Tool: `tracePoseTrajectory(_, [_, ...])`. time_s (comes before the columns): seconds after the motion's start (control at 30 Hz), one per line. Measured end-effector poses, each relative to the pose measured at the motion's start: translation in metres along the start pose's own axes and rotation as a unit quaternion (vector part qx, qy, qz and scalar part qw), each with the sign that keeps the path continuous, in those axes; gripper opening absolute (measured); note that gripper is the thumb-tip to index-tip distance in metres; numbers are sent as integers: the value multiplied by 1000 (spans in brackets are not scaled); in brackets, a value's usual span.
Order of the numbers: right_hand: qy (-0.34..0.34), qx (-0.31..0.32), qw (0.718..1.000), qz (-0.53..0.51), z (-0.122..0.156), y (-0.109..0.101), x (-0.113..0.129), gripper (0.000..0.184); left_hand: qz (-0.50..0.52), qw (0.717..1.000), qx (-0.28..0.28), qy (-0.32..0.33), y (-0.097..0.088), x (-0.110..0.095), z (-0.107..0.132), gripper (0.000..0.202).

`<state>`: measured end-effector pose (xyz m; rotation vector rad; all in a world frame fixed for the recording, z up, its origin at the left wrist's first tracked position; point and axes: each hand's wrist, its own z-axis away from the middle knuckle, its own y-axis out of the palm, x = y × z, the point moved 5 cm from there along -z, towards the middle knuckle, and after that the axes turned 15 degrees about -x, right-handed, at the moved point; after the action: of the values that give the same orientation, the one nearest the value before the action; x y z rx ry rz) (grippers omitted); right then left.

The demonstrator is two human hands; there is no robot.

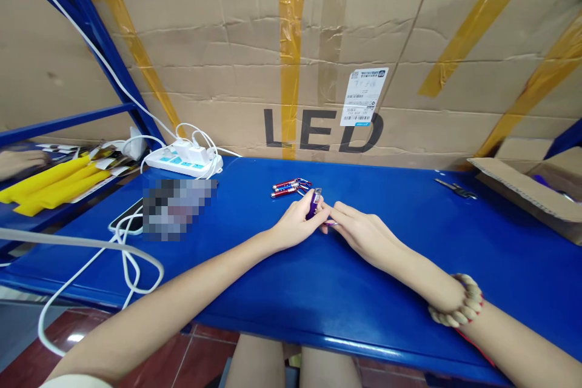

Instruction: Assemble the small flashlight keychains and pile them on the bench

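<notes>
My left hand (297, 221) is closed around a small purple thing with a silver end (313, 205); fingers hide part of it, and I cannot tell its exact kind. Close beside it, my right hand (361, 227) pinches a thin, shiny pinkish-silver piece (331, 223). Whether that piece joins the purple thing is hidden. The two hands meet at the fingertips above the blue table (273, 291). Just behind them lie several small red and blue metal penlights (286, 187) with silver ends and clips.
A white power strip (184, 159) with plugs and cables stands back left, near a phone (130, 218) and a blurred patch. Yellow packets (63, 179) and a co-worker's hand (20, 162) are far left. Keys (457, 188) and an open carton (522, 194) lie right; a large cardboard box (227, 73) walls the back.
</notes>
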<state>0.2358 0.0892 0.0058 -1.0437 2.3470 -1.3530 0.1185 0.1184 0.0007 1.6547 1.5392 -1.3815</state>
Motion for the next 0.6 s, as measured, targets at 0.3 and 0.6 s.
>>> tracePoseTrajectory(0.3, [23,16,999,31,1,3,3,47,11,1000,4,-23,3,7,-1,13])
tracePoseTrajectory(0.6, [11,27,999,33,4,2,-2,55,-13,999,-29,-7,-1,6,-3,13])
